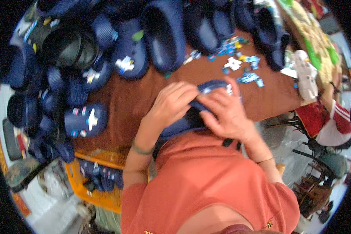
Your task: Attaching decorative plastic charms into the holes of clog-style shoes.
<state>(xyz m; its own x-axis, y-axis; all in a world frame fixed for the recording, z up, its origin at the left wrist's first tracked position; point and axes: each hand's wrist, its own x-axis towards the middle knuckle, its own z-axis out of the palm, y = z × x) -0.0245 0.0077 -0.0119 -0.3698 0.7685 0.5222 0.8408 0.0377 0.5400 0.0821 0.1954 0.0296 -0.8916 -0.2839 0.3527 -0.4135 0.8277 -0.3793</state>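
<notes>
- Handling one navy clog point(183, 128) with both bare hands, close against the person's orange-red shirt point(210, 167), at the near edge of a brown-covered table point(123, 91).
- Left hand point(173, 100): on the clog's left side, fingers bent inward and together; can't tell if anything is pinched.
- Right hand point(227, 110): over the clog's right side, fingers partly spread and bent, thumb out toward the left hand; blurred, can't tell if it grips.
- White piece point(229, 89) at the clog, right beside the right hand's fingers; its shape is unclear.
- Dark band point(143, 150) around left wrist.
- Loose small pieces beyond the right hand: blue ones point(249, 77), a white one point(233, 63), a mixed blue-and-yellow heap point(231, 46).
- More navy clogs crowd the far and left sides; one point(130, 50) bears a white charm and a green bit, another at left point(82, 123) a white charm plus small pieces.
- Black shoe point(70, 46) among them, upper left.
- Orange crate point(76, 181) lower left, dark shoes point(101, 175) inside.
- White object point(306, 76) at table's right end; person in red and white point(335, 124) just past it.
</notes>
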